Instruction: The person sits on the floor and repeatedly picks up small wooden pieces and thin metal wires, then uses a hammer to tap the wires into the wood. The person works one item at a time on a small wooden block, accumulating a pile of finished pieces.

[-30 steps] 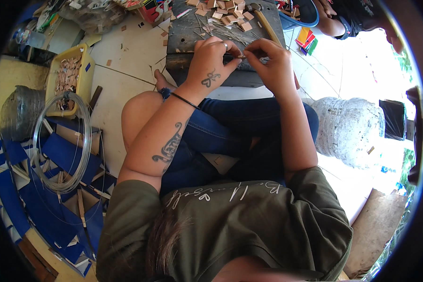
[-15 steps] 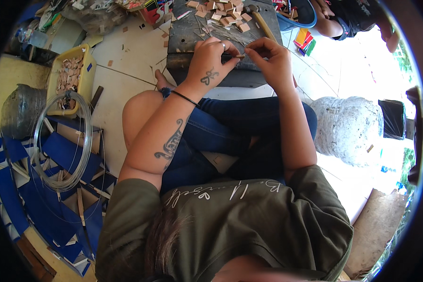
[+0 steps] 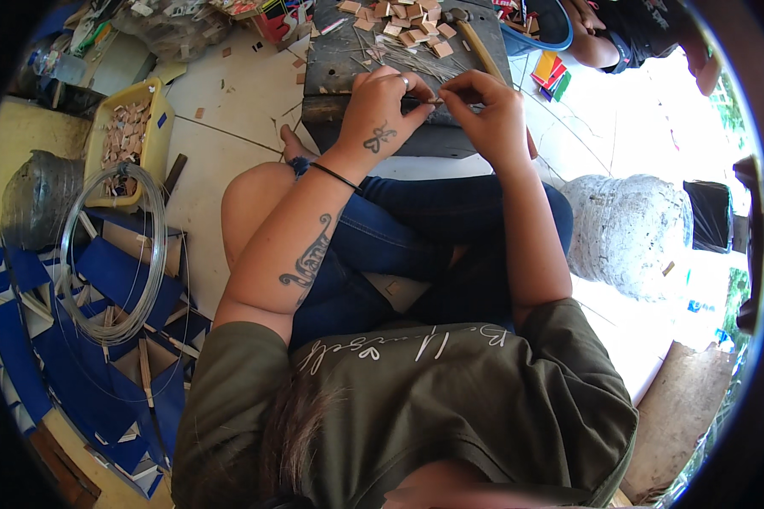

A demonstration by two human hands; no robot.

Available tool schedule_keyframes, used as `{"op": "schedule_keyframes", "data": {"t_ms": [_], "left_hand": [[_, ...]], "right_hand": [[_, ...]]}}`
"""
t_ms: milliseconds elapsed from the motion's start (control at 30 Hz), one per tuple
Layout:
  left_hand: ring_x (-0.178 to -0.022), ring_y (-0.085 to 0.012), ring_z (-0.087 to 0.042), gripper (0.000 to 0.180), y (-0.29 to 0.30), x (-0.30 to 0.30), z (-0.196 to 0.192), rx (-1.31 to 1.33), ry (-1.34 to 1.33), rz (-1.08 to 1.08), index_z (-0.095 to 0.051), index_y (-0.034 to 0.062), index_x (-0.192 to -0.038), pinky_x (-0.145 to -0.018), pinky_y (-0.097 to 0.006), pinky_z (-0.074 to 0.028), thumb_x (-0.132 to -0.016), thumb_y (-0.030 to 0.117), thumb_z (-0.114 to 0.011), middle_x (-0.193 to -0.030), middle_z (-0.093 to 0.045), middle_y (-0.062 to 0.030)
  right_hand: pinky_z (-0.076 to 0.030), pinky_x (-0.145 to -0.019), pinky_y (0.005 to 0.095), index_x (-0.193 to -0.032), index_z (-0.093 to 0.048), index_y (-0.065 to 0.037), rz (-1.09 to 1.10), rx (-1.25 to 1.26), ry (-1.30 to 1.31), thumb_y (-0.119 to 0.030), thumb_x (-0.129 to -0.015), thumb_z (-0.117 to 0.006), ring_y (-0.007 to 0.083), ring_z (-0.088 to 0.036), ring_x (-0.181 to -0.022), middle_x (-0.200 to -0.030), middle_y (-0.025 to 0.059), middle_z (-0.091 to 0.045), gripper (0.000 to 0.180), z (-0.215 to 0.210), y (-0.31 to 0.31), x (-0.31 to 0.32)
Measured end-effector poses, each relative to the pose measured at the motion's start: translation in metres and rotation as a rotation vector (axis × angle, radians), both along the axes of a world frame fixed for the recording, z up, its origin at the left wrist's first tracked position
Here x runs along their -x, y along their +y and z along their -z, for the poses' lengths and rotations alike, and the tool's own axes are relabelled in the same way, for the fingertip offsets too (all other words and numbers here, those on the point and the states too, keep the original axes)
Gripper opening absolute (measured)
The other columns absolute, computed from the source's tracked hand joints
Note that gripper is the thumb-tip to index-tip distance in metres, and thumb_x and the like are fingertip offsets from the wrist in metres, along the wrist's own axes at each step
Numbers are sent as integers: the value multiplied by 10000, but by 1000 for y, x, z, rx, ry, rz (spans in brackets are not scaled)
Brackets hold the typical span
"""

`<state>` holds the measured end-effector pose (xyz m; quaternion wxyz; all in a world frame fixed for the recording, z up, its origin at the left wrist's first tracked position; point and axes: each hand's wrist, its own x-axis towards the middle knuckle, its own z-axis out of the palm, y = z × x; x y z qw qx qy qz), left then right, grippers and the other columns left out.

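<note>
Both hands, the left hand (image 3: 384,114) and right hand (image 3: 486,114), pinched what looked like a thin stick (image 3: 426,100) between them, just above the dark wooden block (image 3: 339,64).

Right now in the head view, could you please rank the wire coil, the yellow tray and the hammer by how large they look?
1. Wire coil, the widest.
2. Yellow tray of small wood pieces.
3. Hammer, smallest; only part of it shows, and it lies farther from the camera, so its place is less sure.
</note>
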<state>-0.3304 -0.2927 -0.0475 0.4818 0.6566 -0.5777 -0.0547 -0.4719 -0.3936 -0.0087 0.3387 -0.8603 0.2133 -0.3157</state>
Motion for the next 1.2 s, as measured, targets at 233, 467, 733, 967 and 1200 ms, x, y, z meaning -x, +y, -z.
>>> {"op": "schedule_keyframes", "data": {"t_ms": [233, 467, 733, 967, 1200], "left_hand": [[-850, -209, -604, 112, 0, 0, 1, 8, 5, 2, -696, 126, -823, -836, -380, -405, -732, 150, -756, -787, -698, 12], [-853, -207, -604, 102, 0, -1, 1, 10, 4, 7, -697, 127, -826, -838, -378, -404, -737, 146, -744, -791, -698, 12], [-853, -210, -605, 105, -1, -1, 3, 22, 7, 15, -695, 119, -828, -839, -378, -408, -738, 147, -743, -802, -698, 5], [-853, -221, -608, 95, 0, 1, -1, 4, 9, -6, -693, 105, -824, -825, -387, -424, -751, 150, -734, -805, -697, -8], [-815, -270, -634, 114, -8, 7, -5, 67, 156, 30, -685, 34, -792, -727, -378, -487, -760, 135, -730, -792, -675, -86]], "right_hand": [[-531, -692, 273, -852, -679, -1, 7, -51, 26, -62, -806, -700, 148, -687, -729, -791, 82, -704, 79, -1, -2, 1], [-536, -745, 265, -881, -687, -9, 15, -44, 77, -80, -825, -699, 130, -698, -773, -803, 63, -716, 91, -3, -2, 2], [-528, -660, 301, -836, -665, 0, 6, 23, 10, -56, -789, -694, 198, -680, -692, -787, 116, -688, 79, -2, 1, -3], [-530, -716, 275, -848, -661, 9, 6, 43, 112, -56, -813, -691, 158, -699, -772, -800, 84, -701, 80, -7, 1, -2], [-523, -675, 337, -822, -677, -4, -35, -3, 50, -96, -780, -690, 243, -667, -692, -771, 128, -678, 102, -5, -5, -3]]}}
